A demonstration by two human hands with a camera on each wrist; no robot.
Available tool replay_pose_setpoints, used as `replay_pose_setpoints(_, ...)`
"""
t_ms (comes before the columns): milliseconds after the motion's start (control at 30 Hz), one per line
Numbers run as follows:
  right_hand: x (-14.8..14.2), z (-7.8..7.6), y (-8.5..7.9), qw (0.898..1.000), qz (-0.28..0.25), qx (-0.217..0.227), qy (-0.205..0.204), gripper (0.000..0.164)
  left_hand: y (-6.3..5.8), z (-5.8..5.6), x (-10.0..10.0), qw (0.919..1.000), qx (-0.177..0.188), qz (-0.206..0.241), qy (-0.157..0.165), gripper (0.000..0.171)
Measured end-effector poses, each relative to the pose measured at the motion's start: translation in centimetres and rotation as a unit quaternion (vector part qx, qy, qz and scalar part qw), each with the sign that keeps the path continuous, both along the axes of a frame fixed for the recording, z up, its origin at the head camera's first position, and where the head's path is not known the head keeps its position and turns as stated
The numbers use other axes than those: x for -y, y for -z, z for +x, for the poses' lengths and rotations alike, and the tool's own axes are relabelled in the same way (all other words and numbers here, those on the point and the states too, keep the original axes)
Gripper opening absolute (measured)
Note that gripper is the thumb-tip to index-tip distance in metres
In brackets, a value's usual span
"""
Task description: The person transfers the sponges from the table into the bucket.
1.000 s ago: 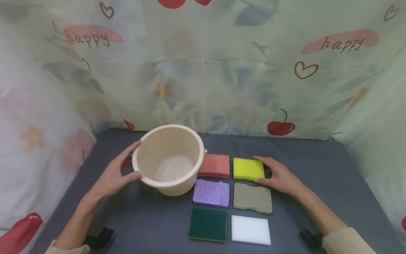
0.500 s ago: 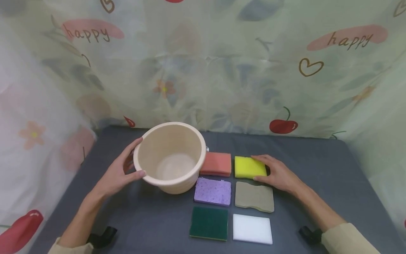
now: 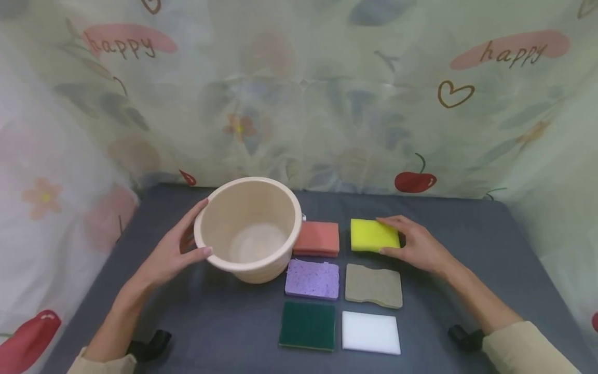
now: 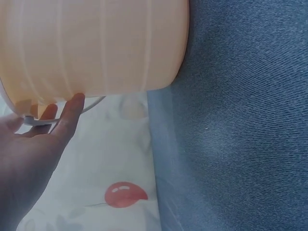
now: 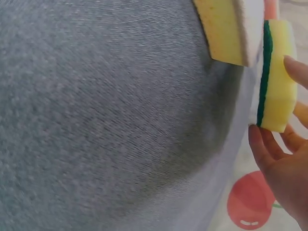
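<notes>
1. Head view: the bucket (image 3: pixel 252 210) was gripped at the left side of its rim by the left hand (image 3: pixel 170 254), with thumb and fingers spread wide. The yellow sponge (image 3: pixel 372 235) was pinched at its right end by the right hand (image 3: pixel 422 246). It was located right of the coral sponge (image 3: pixel 317 239) and beyond the beige sponge (image 3: pixel 374 285).
2. Left wrist view: fingertips were placed against the bucket's outer wall, and the thin handle (image 4: pixel 42 122) was seen crossing the fingers. Steady bracing without tipping was judged advisable, with care that the fingers were not snagged by the handle.
3. Right wrist view: the yellow sponge was seen edge-on, its dark green layer (image 5: pixel 265 72) turned toward the table (image 5: pixel 120 110). It appeared to be raised; the clearance could not be told. A light, even pinch was judged sufficient, since foam was expected to compress. A level lift, clear of the neighbouring sponges, was considered best; dragging was to be avoided.
</notes>
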State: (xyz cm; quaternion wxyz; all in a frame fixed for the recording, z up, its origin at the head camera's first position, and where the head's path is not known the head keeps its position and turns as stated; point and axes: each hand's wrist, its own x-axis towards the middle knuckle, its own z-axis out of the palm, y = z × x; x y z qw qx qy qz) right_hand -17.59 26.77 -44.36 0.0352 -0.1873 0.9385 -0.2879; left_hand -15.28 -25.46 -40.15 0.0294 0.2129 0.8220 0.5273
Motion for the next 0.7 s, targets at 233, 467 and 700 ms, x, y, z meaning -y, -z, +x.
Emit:
replay_pose_setpoints(233,0.1,0.2,-1.8,1.000,-0.022,-0.001,0.003,0.072,-0.2,-0.1,-0.2,1.0000,0.001,0.001,0.006,0.091)
replay_pose_setpoints(467,0.8,0.3,-3.9,0.999,-0.038,-0.011,0.003,0.071,-0.2,-0.1,-0.4,0.9998,-0.014,0.014,0.002,0.089)
replay_pose_setpoints(700,1.5,0.8,-5.7,0.998,-0.050,-0.026,-0.001,0.069,-0.1,-0.1,-0.5,0.9999,-0.006,0.000,-0.009,0.093)
